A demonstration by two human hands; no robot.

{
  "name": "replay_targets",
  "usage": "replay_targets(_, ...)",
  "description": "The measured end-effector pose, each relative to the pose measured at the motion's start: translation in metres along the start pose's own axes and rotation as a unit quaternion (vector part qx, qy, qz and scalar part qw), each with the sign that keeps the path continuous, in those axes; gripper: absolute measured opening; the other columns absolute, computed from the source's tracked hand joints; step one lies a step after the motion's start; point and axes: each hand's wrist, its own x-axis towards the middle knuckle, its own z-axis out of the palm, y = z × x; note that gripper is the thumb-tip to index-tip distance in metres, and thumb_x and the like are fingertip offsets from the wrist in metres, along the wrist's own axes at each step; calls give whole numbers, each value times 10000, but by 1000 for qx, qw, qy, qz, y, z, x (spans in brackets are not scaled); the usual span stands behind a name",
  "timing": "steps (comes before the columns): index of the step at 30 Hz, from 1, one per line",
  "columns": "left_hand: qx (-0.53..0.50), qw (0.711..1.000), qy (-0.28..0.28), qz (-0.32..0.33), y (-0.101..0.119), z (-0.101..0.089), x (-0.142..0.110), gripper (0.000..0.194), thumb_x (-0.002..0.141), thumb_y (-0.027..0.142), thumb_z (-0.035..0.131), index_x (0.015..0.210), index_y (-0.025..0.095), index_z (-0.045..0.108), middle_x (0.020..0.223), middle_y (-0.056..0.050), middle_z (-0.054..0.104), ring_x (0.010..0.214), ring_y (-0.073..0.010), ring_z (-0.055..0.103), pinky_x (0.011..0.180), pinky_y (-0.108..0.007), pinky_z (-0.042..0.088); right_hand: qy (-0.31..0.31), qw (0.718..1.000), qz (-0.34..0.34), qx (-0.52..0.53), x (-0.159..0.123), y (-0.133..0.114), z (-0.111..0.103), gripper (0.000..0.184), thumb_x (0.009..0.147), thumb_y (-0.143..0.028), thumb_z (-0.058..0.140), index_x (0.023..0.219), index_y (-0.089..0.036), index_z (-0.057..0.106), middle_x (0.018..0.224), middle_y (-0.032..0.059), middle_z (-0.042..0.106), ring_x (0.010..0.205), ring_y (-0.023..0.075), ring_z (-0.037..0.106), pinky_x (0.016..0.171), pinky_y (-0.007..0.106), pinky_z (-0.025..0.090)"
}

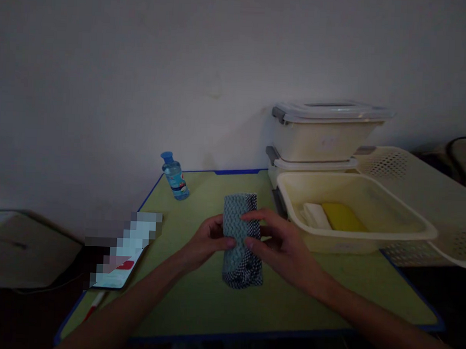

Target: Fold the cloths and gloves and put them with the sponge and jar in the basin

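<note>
Between my hands, above the middle of the table, is a folded or rolled cloth [235,262], grey-green with a dark-and-white pattern along its right side and bottom. It is held upright, its long side running away from me. My left hand [210,240] grips its left edge, thumb on the front and the other fingers partly hidden behind it. My right hand [282,243] is closed on the right side, with thumb and index finger pressing on the front and the remaining fingers curled at the edge.
The green table [196,301] has a blue rim. A blue bottle [175,177] stands at the back left; a partly blurred flat tablet-like thing [115,275] and a red-white pen [95,305] lie left. At right are an open cream bin [342,241] holding cloths, stacked lidded boxes [323,140] and a perforated basket [418,187].
</note>
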Motion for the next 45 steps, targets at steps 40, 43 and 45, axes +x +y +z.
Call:
replay_targets(40, 488, 780, -110, 376, -18, 60, 100, 186, 873, 258, 419, 808, 179, 575, 798, -37, 616, 876, -153, 584, 1017, -380, 309, -334, 827, 167, -420, 71, 26, -140, 138, 615, -100, 515, 692, -110, 628, 530, 13, 604, 468, 117, 537, 448, 208, 360)
replay_targets(43, 487, 782, -110, 373, -18, 61, 100, 186, 871, 262, 420, 812, 180, 576, 793, -41, 615, 879, -156, 585, 1016, -376, 308, -351, 817, 161, -428, 69, 37, -132, 62, 603, -112, 541, 570, -130, 589, 448, 3, 547, 436, 119, 488, 423, 215, 319)
replay_targets(45, 485, 782, -110, 376, -18, 61, 100, 187, 871, 261, 417, 823, 178, 578, 790, -41, 614, 880, -156, 584, 1021, -377, 302, -365, 820, 166, -408, 69, 44, -129, 52, 622, -160, 582, 578, -134, 594, 432, -17, 527, 431, 115, 484, 426, 208, 328)
